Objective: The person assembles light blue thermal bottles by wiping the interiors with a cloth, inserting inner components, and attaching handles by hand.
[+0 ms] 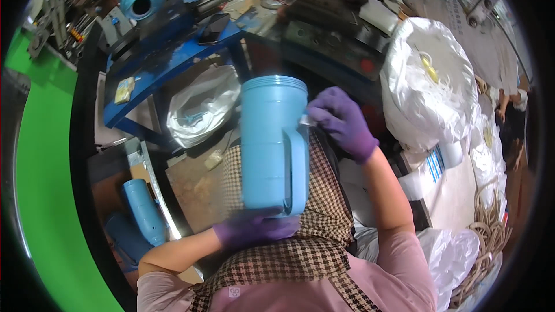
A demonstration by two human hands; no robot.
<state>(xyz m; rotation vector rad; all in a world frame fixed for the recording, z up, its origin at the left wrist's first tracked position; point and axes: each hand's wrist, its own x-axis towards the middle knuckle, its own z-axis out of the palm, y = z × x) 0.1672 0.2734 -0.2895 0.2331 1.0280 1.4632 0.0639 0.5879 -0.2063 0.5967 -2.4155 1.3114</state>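
Two purple-gloved hands work one tall light-blue plastic jug (272,144), standing upright at centre: left hand (257,228) cups its base at six o'clock; right hand (342,120), at three o'clock, pinches a small white scrap (306,120) against its upper handle.

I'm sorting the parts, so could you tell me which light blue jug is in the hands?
The upright handled jug at centre, left hand beneath it; another jug lies lower left, untouched.

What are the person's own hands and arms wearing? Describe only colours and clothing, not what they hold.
Both the left hand and the right hand wear thin purple gloves that end at the wrist. The forearms are uncovered. Short pink sleeves cover the upper arms, and a brown-and-cream checked apron lies between them.
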